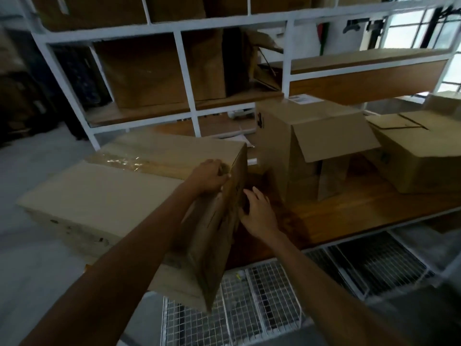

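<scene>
Two hands are on one big box [112, 196] in the head view. The left hand [209, 176] has its fingers curled over the top edge of the box and grips it there. The right hand [259, 213] is open. Its fingers are spread and nearly straight, laid against the side of the box just below the left fingers. The blur makes it hard to tell if they really press. The box lies under the left fingers and runs far out to the left of them. It looks heavy. It is likely stiff at the edges but bendy in the flat sides, and the shiny tape [119, 159] on top may be slippery. The edges and corners look best to hold, with one hand low. Its bottom is hidden, so I cannot tell if it rests on the shelf [349, 211]. Right of the right fingers stands an open box [311, 146], too dark inside to see. Below the hands a wire rack [249, 308] is partly cut off.
</scene>
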Motion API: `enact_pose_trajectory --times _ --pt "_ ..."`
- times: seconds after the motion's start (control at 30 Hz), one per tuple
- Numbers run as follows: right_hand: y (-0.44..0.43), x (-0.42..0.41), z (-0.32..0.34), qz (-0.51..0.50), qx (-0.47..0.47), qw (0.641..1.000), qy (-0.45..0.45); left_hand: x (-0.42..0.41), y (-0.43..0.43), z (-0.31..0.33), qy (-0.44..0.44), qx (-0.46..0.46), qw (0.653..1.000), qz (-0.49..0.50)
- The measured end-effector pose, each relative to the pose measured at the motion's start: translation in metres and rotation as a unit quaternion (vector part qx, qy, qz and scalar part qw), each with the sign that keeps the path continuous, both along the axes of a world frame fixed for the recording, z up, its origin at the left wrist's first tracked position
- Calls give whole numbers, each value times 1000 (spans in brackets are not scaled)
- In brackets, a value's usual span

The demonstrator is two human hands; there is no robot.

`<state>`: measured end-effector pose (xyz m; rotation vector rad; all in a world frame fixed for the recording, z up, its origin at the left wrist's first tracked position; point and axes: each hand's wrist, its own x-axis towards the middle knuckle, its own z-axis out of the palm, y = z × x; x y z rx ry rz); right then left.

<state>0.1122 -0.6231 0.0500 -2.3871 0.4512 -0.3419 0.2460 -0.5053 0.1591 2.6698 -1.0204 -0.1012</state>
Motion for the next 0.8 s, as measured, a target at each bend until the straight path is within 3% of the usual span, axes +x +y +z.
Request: enact_pose_trajectory --times 0.2,0.33,0.57,0.8 --pt "-59 55 7 43 21 998 28 17 -49 -14 -33 69 993 87" --pt "-81 81 12 48 142 988 25 17 -33 -17 -57 93 990 85" --pt "-77 100 0 36 337 941 9 -9 17 -17 -51 82 995 39" --pt "-51 78 -23 20 329 944 -15 -37 39 -13 -36 47 998 20"
